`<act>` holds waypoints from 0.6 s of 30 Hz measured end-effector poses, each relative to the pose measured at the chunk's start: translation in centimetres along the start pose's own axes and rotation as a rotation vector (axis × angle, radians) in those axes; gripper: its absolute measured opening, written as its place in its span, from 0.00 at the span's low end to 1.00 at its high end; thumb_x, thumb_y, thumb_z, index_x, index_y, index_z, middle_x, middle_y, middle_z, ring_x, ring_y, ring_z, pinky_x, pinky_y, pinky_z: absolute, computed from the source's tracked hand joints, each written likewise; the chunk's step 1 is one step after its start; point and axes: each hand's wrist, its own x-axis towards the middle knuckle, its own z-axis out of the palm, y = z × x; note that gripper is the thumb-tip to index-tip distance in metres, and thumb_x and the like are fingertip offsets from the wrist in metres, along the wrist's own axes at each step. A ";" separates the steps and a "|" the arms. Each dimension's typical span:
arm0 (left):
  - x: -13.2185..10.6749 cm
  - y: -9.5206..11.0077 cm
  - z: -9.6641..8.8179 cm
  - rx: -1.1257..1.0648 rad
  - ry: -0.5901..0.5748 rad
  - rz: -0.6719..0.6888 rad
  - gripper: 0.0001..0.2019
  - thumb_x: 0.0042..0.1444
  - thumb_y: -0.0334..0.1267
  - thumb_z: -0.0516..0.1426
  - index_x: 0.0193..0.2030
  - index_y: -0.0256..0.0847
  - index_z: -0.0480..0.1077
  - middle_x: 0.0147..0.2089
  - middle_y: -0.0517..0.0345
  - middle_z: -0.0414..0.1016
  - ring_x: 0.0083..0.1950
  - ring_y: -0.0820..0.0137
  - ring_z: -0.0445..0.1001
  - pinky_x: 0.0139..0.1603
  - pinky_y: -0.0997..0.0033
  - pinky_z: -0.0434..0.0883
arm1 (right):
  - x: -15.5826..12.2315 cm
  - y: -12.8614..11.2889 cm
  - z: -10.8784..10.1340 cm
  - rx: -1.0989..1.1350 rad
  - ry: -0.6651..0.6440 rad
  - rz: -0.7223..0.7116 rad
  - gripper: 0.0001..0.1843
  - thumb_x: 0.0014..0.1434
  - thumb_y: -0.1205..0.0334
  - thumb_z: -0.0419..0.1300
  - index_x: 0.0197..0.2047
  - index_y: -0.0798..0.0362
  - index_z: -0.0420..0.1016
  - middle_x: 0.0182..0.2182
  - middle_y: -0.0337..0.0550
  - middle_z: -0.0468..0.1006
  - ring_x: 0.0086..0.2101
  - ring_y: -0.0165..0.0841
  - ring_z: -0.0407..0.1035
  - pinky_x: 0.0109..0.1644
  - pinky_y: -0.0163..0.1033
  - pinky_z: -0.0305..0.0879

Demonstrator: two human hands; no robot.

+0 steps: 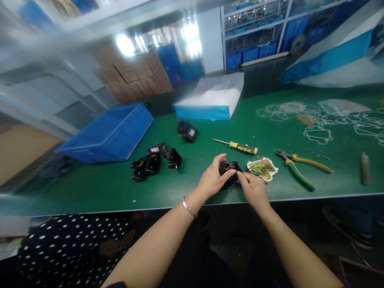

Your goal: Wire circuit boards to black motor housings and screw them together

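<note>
Close to the front edge of the green bench, a small black plastic housing with yellow wires (229, 169) is held between both hands. My left hand (213, 176) grips it from the left, thumb across its front. From the right, my right hand (253, 189) pinches its edge between thumb and fingers; whether a small part is in that pinch is hidden. Just beyond the right hand sits a white-rimmed casing with a circuit board and wires (263, 169). A yellow-and-black screwdriver (242, 147) lies behind it, and green-and-yellow pliers (295, 164) rest to the right.
Several similar black housings (153, 160) lie left, another (187, 131) farther back. Behind them stand a blue bin (108, 132) and a white-and-blue bag (207, 98). White gaskets (318, 134) spread at right, near a small tube (365, 169). A person in polka-dot clothing (69, 248) is at lower left.
</note>
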 end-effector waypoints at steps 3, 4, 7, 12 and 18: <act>-0.4 1.1 -0.7 0.141 -0.022 0.188 0.40 0.49 0.45 0.62 0.66 0.47 0.48 0.67 0.50 0.53 0.65 0.59 0.57 0.64 0.56 0.58 | 0.1 -0.2 0.1 0.009 0.001 0.012 0.24 0.65 0.53 0.49 0.19 0.53 0.56 0.17 0.34 0.60 0.22 0.27 0.57 0.28 0.34 0.50; -0.6 1.4 -0.8 0.206 -0.041 0.207 0.42 0.47 0.42 0.63 0.66 0.49 0.48 0.69 0.52 0.50 0.65 0.57 0.56 0.64 0.54 0.58 | 0.1 -0.3 0.1 0.010 0.003 0.012 0.24 0.65 0.53 0.49 0.19 0.53 0.57 0.17 0.34 0.60 0.22 0.27 0.57 0.28 0.34 0.50; -0.9 1.9 -0.2 0.382 -0.062 0.159 0.42 0.43 0.39 0.65 0.65 0.55 0.51 0.70 0.56 0.46 0.61 0.54 0.61 0.58 0.54 0.64 | 0.1 -0.5 0.2 0.005 0.009 0.016 0.24 0.65 0.53 0.48 0.19 0.53 0.57 0.17 0.35 0.62 0.22 0.27 0.58 0.28 0.34 0.50; -0.2 1.3 1.3 0.483 -0.005 0.070 0.33 0.49 0.43 0.62 0.62 0.56 0.55 0.66 0.57 0.52 0.51 0.58 0.70 0.45 0.62 0.71 | -0.1 -0.7 0.1 -0.039 -0.014 0.007 0.23 0.65 0.53 0.48 0.21 0.53 0.62 0.20 0.37 0.67 0.24 0.28 0.61 0.30 0.33 0.52; 0.7 0.9 1.3 0.509 -0.020 0.043 0.34 0.47 0.44 0.63 0.62 0.60 0.56 0.56 0.57 0.61 0.42 0.64 0.73 0.40 0.68 0.70 | -0.7 -0.8 0.2 -0.086 -0.004 -0.091 0.24 0.64 0.56 0.49 0.17 0.53 0.60 0.17 0.37 0.63 0.21 0.27 0.57 0.29 0.35 0.49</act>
